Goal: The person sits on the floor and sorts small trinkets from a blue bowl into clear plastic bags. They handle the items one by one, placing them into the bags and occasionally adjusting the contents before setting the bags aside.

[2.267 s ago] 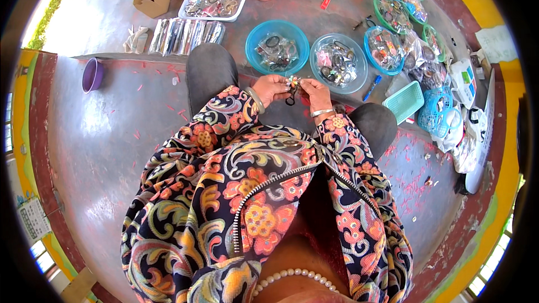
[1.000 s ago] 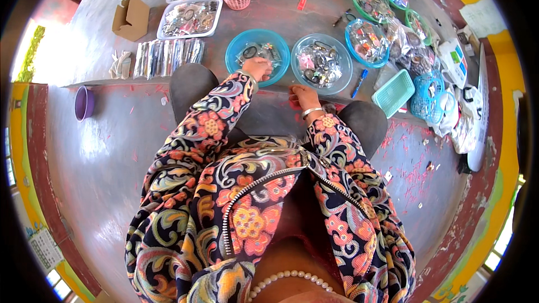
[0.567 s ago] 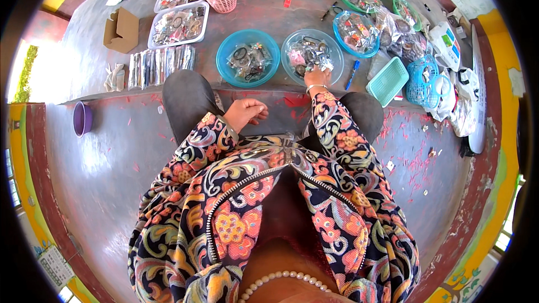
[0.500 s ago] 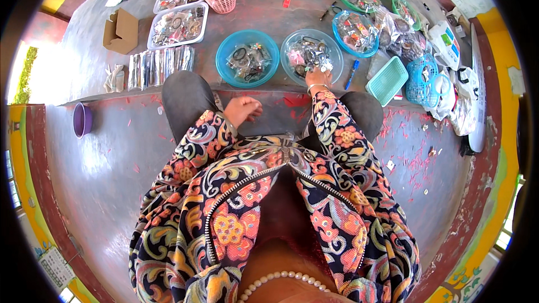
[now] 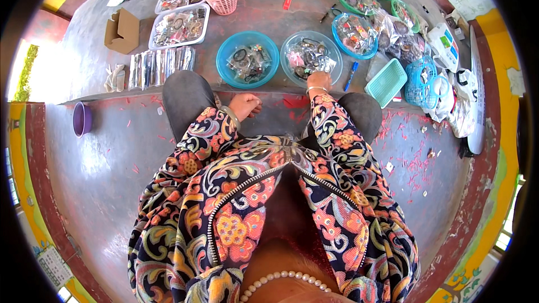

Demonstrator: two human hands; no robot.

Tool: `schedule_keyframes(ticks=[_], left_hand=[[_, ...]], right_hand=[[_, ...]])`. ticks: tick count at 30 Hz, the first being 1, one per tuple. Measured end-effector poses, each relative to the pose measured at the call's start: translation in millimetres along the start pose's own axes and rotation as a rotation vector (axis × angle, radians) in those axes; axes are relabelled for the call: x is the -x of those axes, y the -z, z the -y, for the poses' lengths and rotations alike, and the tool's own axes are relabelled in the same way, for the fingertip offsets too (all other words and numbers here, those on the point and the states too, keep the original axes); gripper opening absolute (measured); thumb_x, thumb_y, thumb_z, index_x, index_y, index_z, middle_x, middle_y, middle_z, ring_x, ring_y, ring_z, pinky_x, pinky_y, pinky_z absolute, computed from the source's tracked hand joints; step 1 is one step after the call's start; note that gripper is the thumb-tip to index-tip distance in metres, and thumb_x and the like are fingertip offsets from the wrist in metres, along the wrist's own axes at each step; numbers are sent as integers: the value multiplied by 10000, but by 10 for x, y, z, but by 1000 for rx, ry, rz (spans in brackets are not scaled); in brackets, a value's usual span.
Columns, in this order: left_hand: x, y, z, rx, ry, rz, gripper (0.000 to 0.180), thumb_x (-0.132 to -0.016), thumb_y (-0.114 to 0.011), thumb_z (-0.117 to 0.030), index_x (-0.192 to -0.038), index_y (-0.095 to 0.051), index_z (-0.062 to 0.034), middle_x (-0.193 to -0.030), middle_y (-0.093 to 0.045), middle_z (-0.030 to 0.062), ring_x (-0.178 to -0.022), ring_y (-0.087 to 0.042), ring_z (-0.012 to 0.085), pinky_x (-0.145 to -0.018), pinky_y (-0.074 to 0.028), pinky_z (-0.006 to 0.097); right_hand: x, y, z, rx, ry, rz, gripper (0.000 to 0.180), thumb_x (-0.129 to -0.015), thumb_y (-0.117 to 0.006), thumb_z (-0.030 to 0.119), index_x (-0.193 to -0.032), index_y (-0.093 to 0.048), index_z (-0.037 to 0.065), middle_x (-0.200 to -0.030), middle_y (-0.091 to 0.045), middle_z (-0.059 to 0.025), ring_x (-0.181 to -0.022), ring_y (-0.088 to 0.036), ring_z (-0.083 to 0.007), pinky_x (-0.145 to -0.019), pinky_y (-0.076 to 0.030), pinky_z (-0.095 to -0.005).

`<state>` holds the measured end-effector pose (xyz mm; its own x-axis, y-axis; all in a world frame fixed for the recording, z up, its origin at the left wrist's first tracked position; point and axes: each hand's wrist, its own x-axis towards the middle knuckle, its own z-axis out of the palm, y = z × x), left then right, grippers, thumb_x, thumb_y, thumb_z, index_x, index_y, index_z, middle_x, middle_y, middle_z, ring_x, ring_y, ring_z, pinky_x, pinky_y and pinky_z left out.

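My right hand [image 5: 319, 81] rests at the near rim of a clear basin [image 5: 292, 78], its fingers curled in. What it holds, if anything, is hidden from above. Inside that basin lie small bagged trinkets [image 5: 312, 56], dark rings and a pink piece among them. Above my lap, before the platform edge, my left hand [image 5: 246, 105] is closed in a loose fist and touches no container; nothing shows in it. A blue basin [image 5: 221, 73] of similar bagged trinkets stands left of the clear one.
A blue marker [image 5: 351, 76] and a green basket [image 5: 373, 86] lie to the right. Leftward are a row of flat packets [image 5: 163, 67], a cardboard box [image 5: 122, 32], a white tray [image 5: 152, 44] and a pink basket [image 5: 223, 4]. A purple bucket [image 5: 82, 119] stands on the lower floor.
My right hand has drawn back from the trinkets in the clear basin toward its near rim, fingers curling. My left hand has shifted slightly right and closed more.
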<state>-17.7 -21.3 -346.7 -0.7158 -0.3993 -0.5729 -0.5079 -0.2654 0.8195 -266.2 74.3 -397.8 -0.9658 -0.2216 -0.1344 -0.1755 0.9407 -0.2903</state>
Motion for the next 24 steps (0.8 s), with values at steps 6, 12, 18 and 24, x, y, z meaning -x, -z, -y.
schedule_keyframes(ticks=[6, 12, 18, 24], left_hand=[[-52, -43, -52, -15, -33, 15, 228, -825, -468, -196, -915, -562, -9, -810, -607, 88, -714, -592, 155, -557, -460, 248], [-119, -17, 28, -128, -456, -319, 352, -748, -583, -172, -1053, -499, -17, -959, -566, 121, -887, -555, 219, -668, -469, 261], [171, -71, -374, -195, -681, -286, 520, -699, -592, 20, -1182, -428, -81, -1257, -337, 90, -1043, -457, 156, -730, -465, 247], [-25, -2, -129, -170, -494, -104, 374, -765, -508, 17, -1128, -488, -70, -1265, -337, 94, -982, -485, 119, -690, -457, 231]], right_hand=[[-132, 164, 52, -346, 315, -64, 295, -802, -425, 221, -911, -579, -6, -964, -559, -154, -855, -550, -290, -701, -441, -392], [586, 806, 289, -1722, -60, 1004, 363, -824, -455, 203, -1071, -461, -64, -1077, -508, -141, -985, -494, -243, -794, -417, -331], [886, 776, 155, -1684, -186, 1446, 422, -817, -473, 179, -1134, -404, -91, -1133, -469, -159, -1049, -454, -242, -870, -384, -310], [970, 828, 232, -1460, -96, 1549, 389, -832, -473, 253, -1100, -479, -29, -1103, -510, -135, -1031, -474, -237, -879, -367, -318]])
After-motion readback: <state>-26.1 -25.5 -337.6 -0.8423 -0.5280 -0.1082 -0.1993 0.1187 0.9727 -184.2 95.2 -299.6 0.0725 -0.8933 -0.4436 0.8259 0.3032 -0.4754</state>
